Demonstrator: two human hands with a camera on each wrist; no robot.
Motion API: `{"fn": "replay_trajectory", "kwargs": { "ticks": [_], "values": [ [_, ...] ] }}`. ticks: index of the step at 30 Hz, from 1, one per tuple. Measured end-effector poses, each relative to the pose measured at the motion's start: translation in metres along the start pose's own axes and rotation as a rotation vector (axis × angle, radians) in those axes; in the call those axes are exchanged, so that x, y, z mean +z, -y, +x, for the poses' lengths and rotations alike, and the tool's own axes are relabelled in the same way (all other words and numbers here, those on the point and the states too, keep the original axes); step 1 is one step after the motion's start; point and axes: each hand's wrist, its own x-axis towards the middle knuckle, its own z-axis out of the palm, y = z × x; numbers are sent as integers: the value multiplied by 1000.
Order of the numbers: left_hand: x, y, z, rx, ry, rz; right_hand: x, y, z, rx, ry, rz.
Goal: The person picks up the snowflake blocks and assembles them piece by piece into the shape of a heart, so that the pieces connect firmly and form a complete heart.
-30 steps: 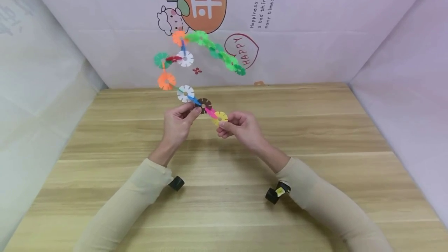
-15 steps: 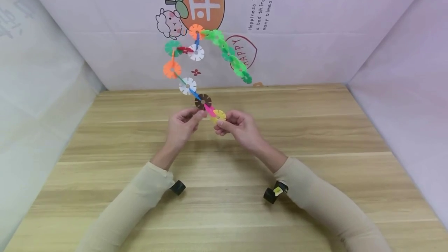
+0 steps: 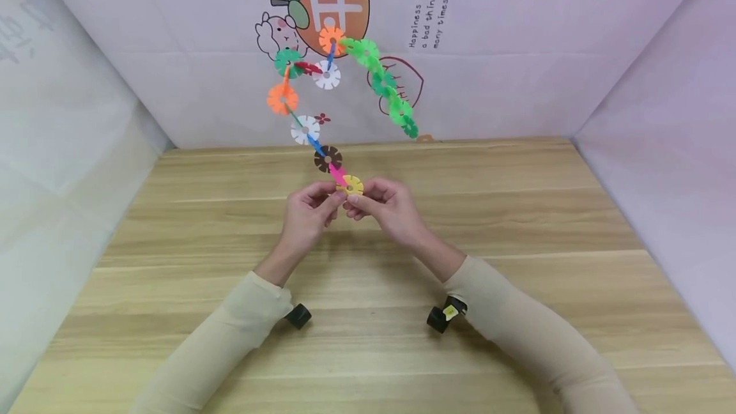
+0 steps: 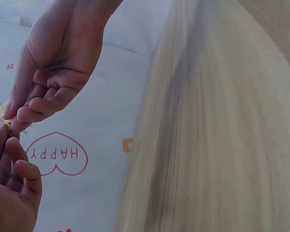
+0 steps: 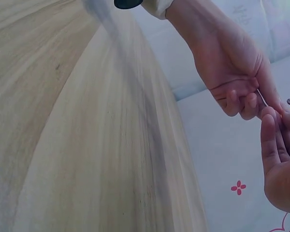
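Note:
A chain of notched plastic snowflake discs rises from my hands in the head view. The yellow disc (image 3: 353, 184) is its near end, and both hands meet at it. My left hand (image 3: 305, 214) pinches its left lower edge between thumb and fingers. From the right side, my right hand (image 3: 395, 211) pinches the same disc, thumb on top. A pink disc (image 3: 337, 174) joins it to a brown disc (image 3: 328, 160). Farther along come a white disc (image 3: 305, 130), an orange disc (image 3: 282, 99) and a teal disc (image 3: 289, 63). Several green discs (image 3: 383, 82) slope down at the far end.
The wooden table (image 3: 368, 337) spreads beneath both forearms. Behind it stands a printed white backdrop (image 3: 506, 82), with pale side walls to the left and right. Small black cameras (image 3: 298, 316) stick out at both wrists.
My left hand has left the brown disc and moved right to the yellow one. The right hand has shifted slightly left, and the chain's upper part has swung up and to the right.

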Motion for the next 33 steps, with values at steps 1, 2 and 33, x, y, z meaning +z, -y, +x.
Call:
{"fn": "replay_trajectory", "kwargs": {
  "ticks": [1,2,33],
  "values": [
    [0,-1,0,8,-1,4,-1,0,0,0,6,-9],
    [0,-1,0,19,2,8,-2,1,0,-5,16,-18],
    [-27,0,-2,113,147,66,-135,34,44,232,-16,-84]
  ]
}}
